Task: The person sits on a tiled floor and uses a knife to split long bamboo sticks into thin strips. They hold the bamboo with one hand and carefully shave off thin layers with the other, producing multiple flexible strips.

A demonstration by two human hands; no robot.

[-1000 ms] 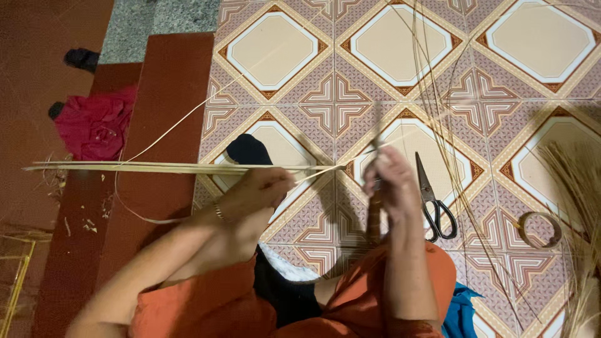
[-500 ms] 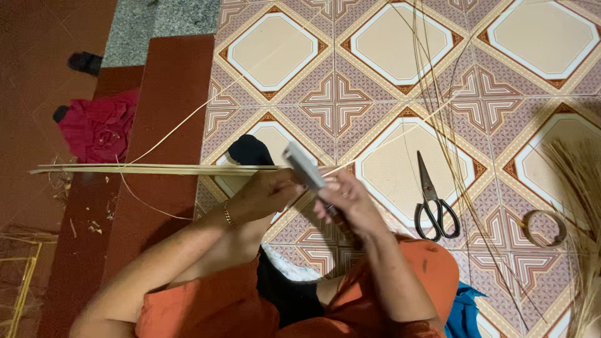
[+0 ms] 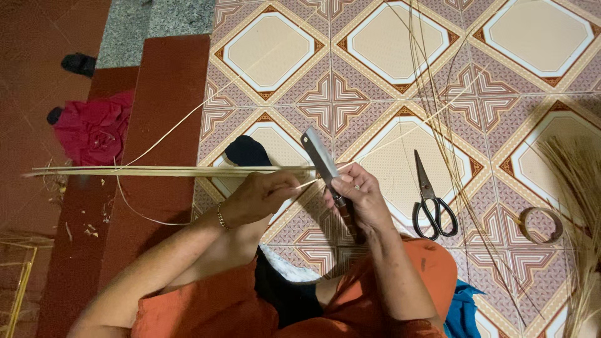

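My left hand (image 3: 260, 197) pinches the near end of a long, thin bundle of pale bamboo strips (image 3: 163, 170) that runs out to the left across the floor. My right hand (image 3: 360, 197) is closed around the dark handle of a flat-bladed knife (image 3: 320, 156), whose blade points up and away, its edge resting against the strip end between my two hands. Thin loose strips curl off from the bundle over the brown step. My knees, in orange cloth, fill the bottom of the view.
Black-handled scissors (image 3: 429, 200) lie on the patterned tiles to the right, with a tape roll (image 3: 541, 224) beyond them. Long thin fibres (image 3: 432, 81) and a straw bundle (image 3: 579, 181) lie at right. A red cloth (image 3: 94, 128) and dark sandals (image 3: 79, 62) sit at left.
My right hand has brought the knife from the right, beside the scissors, over to the strip end at my left hand. The blade now stands upright against the strip.
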